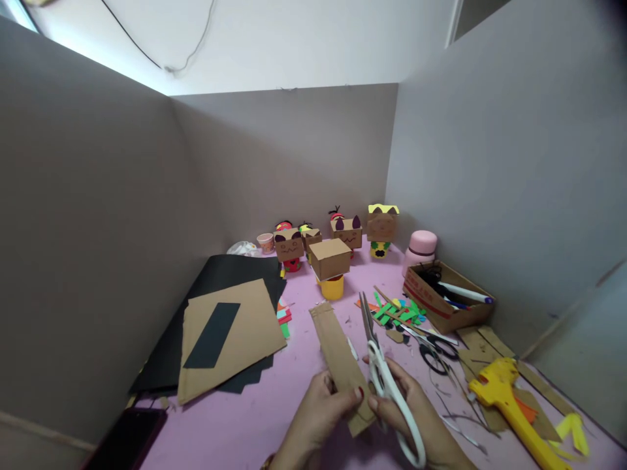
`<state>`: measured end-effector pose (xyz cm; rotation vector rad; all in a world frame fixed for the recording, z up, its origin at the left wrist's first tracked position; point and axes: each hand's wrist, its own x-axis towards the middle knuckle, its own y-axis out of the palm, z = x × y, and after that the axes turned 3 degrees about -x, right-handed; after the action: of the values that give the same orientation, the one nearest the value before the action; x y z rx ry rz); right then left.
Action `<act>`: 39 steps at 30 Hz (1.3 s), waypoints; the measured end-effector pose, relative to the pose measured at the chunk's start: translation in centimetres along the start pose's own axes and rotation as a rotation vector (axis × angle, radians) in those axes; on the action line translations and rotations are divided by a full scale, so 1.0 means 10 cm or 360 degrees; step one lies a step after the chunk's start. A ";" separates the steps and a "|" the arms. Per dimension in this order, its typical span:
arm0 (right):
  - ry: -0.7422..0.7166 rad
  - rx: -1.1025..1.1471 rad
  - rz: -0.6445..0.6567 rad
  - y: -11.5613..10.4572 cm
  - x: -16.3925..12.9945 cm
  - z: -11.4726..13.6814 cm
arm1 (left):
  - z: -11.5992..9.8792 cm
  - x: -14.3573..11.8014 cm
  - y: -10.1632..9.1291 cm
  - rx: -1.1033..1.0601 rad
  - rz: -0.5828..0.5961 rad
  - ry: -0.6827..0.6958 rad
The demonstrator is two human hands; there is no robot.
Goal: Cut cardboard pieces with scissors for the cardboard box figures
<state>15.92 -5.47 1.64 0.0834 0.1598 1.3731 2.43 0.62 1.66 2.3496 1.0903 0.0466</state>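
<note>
At twelve o'clock from you was the cardboard strip point(337, 352), its near part pinched by your left hand point(318, 411), thumb and fingers closed. Your right hand point(419, 405) curled around the scissors point(375, 352), blades nearly together just beside the strip. From your hands, a small box point(330, 261) sat at twelve, a cardboard sheet point(255, 326) at ten, a glue gun point(514, 418) at three.
</note>
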 end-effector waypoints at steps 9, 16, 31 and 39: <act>-0.0003 -0.0042 -0.0034 0.03 0.01 -0.06 | 0.28 -0.02 -0.08 -0.0152 -0.0177 0.0064; 0.0051 -0.0081 -0.0049 0.02 0.00 -0.02 | 0.14 -0.05 -0.02 -0.0179 -0.0203 0.0051; 0.0039 -0.0063 -0.0144 0.02 0.01 -0.11 | 0.24 -0.06 -0.02 -0.0076 -0.0327 0.0100; 0.0077 -0.0053 0.0038 0.06 0.00 0.02 | 0.21 -0.06 -0.03 -0.0067 -0.0245 0.0100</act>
<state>15.35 -5.36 1.91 0.0245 0.1767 1.4018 2.32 -0.64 -0.20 2.2336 1.2851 0.0863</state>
